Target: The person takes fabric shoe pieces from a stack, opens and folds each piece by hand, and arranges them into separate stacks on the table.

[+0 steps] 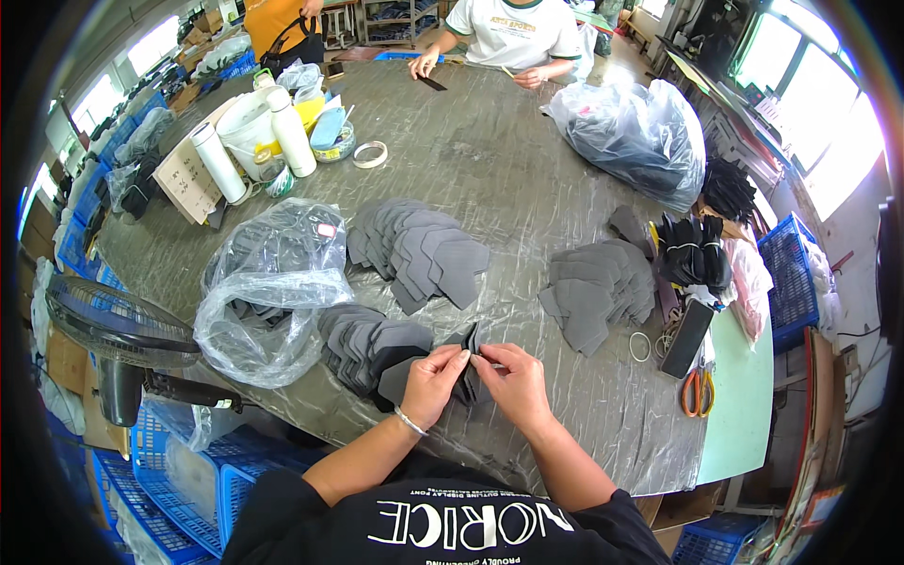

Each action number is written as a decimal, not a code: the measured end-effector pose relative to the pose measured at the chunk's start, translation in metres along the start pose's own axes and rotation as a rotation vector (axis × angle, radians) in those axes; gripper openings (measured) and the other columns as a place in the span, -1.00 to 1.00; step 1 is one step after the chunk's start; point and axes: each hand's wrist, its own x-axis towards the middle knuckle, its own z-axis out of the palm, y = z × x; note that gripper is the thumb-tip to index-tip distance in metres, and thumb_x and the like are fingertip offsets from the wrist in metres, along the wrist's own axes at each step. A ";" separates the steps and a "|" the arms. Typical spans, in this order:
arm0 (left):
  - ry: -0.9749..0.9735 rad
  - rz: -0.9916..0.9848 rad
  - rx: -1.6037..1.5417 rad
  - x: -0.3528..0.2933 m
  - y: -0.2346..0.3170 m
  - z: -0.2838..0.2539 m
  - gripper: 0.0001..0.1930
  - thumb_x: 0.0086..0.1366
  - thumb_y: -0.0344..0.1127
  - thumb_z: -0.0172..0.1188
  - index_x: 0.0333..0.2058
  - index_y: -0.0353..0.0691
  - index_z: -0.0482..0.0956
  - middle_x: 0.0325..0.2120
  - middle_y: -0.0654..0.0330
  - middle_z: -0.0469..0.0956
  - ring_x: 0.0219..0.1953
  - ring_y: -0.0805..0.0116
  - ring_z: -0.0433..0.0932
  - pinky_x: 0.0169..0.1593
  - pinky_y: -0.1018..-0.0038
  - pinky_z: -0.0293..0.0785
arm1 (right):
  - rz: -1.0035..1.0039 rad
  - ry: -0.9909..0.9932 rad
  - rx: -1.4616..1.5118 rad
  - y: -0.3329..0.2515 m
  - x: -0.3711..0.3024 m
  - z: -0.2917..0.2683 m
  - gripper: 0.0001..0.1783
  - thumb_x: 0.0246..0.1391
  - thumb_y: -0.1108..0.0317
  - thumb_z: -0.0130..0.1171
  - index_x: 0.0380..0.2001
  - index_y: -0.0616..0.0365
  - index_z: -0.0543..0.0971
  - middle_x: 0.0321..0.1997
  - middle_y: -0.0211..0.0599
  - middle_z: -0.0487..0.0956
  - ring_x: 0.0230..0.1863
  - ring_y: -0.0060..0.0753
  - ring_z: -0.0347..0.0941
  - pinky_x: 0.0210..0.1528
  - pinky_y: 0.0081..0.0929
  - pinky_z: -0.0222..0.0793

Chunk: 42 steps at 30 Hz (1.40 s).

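Note:
Close in front of me, both hands pinch dark grey cut fabric pieces (463, 384) at their upper edge. My left hand (434, 384) has thumb and fingers closed on the left side, and my right hand (514, 381) is closed on the right side. The pieces stand folded between the hands; how many there are is hidden. Left of my left hand lies a fanned stack of grey pieces (363, 341), with a darker piece (394, 361) on it. Beyond it spreads a larger grey stack (419, 247). To the right lies another grey stack (600, 287).
A clear plastic bag (273, 292) and a black fan (118, 325) stand at left. White bottles (293, 135) and a tape roll (370, 154) lie farther back. Orange-handled scissors (698, 391), a phone (688, 339) and a stuffed bag (633, 141) are at right. Another person (513, 33) works opposite.

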 end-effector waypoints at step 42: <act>-0.011 0.289 0.323 0.001 0.014 0.013 -0.79 0.26 -0.46 0.17 -0.14 -0.37 0.61 -0.25 0.17 0.56 -0.42 0.60 0.47 -0.39 0.68 0.39 | -0.131 0.011 -0.043 0.005 0.006 -0.005 -0.86 -0.01 0.46 0.26 -0.35 0.29 0.64 -0.33 -0.15 0.62 -0.39 -0.26 0.60 -0.32 -0.50 0.49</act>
